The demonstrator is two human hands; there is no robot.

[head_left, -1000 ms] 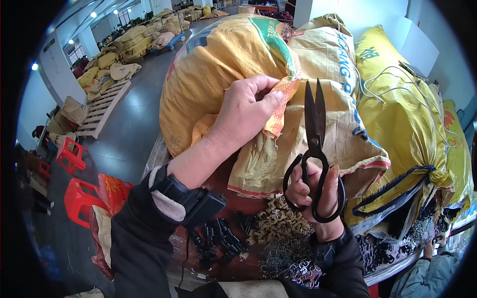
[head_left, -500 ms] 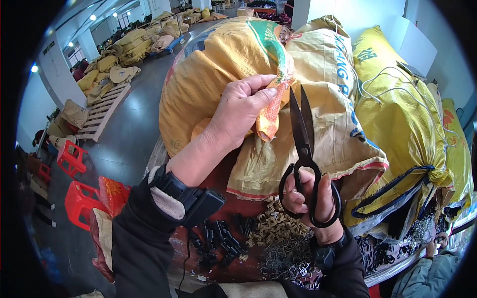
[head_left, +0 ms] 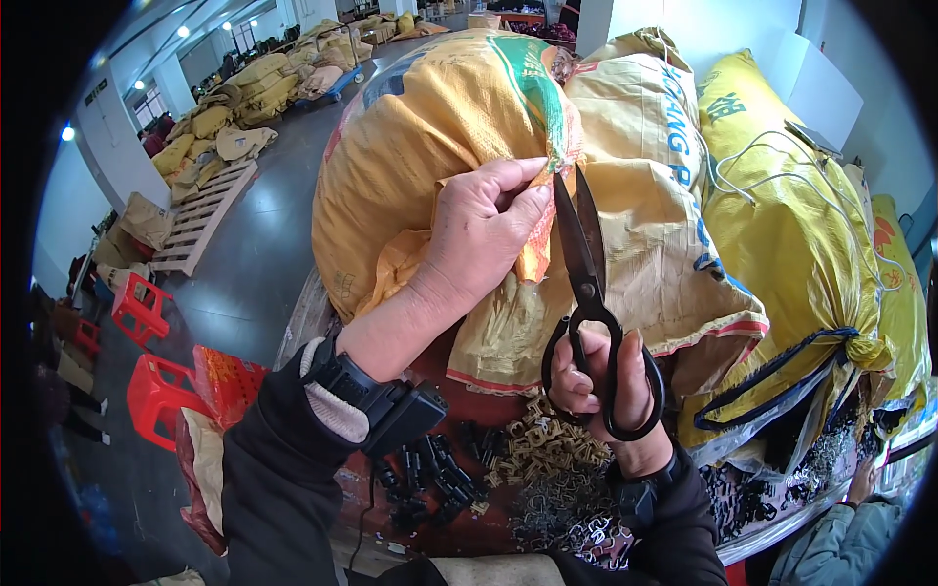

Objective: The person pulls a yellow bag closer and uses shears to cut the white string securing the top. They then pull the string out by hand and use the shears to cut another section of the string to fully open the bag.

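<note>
The left hand pinches the yellow woven sack's orange fold; the right hand holds black scissors, blades slightly parted beside it.

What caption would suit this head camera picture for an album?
Left hand pinches a fold of a yellow woven sack while the right hand raises black scissors beside it.

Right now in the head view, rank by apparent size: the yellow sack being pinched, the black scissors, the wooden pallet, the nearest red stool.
1. yellow sack
2. black scissors
3. wooden pallet, farther off, so its rank is unsure
4. red stool
</note>
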